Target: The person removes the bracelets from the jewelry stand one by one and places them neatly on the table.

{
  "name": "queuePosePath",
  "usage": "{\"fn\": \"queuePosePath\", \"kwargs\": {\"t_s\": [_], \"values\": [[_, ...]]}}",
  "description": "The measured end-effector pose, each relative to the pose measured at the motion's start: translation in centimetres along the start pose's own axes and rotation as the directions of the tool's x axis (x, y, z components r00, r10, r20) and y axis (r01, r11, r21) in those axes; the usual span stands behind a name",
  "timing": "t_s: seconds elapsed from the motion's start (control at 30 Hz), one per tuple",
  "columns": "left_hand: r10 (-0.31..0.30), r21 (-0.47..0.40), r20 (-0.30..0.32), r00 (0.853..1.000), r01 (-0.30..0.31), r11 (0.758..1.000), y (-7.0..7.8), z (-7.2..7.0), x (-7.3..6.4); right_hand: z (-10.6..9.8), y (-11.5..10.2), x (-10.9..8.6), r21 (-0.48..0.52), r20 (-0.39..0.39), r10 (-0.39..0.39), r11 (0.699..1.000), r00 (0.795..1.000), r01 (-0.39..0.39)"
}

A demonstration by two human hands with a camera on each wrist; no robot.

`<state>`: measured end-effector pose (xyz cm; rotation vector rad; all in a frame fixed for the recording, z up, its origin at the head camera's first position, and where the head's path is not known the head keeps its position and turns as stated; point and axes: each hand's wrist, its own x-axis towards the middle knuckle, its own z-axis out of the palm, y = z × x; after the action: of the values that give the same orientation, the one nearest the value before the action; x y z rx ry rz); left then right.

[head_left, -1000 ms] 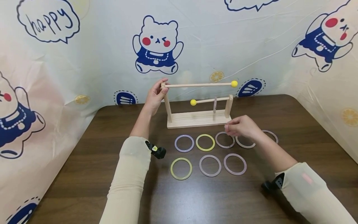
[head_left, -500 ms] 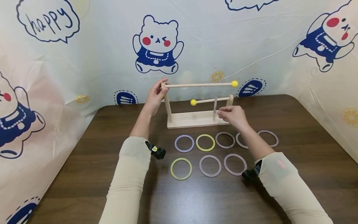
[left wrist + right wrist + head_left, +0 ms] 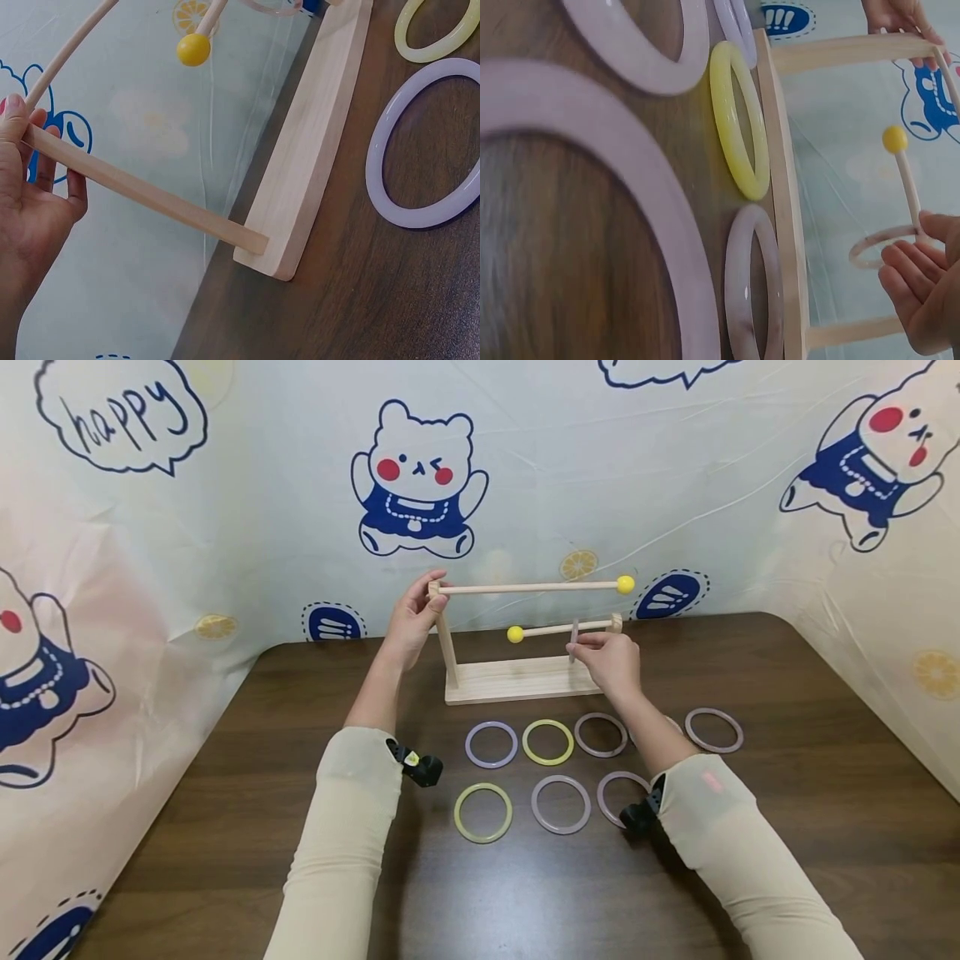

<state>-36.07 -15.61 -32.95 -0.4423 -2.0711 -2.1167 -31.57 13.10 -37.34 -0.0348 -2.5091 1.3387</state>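
A wooden stand [image 3: 517, 680] with two horizontal rods stands towards the back of the table. My left hand [image 3: 409, 625] holds the top of its taller left post [image 3: 150, 189], thumb in front and fingers behind. The upper rod [image 3: 532, 588] and lower rod [image 3: 551, 629] each end in a yellow ball. A pale, translucent ring [image 3: 574, 632] hangs on the lower rod near the short right post. My right hand [image 3: 617, 667] pinches this ring at its right side; in the right wrist view, the thumb and fingers partly cover the ring [image 3: 866, 244].
Several rings lie flat in two rows before the stand, including a blue-purple ring [image 3: 491, 744], a yellow ring [image 3: 547, 742] and a yellow-green ring [image 3: 483, 813]. My right forearm partly covers some of them. A patterned cloth [image 3: 292, 527] hangs behind the dark wooden table [image 3: 247, 827].
My right hand has moved left and away from me, from over the flat rings to the ring on the lower rod. My left hand stays on the post.
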Motion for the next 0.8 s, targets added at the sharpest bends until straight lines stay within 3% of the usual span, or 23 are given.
{"fn": "queuePosePath", "kwargs": {"t_s": [0.43,0.8], "values": [[0.004,0.003,-0.001,1.0,-0.004,1.0,0.0,-0.1,0.0,1.0,-0.8,0.0,-0.021,-0.054,-0.004,1.0,0.999,0.002],[-0.003,-0.003,-0.007,1.0,0.003,1.0,0.1,0.0,-0.1,1.3,-1.3,-0.1,-0.044,-0.029,-0.034,0.999,0.999,0.032]]}}
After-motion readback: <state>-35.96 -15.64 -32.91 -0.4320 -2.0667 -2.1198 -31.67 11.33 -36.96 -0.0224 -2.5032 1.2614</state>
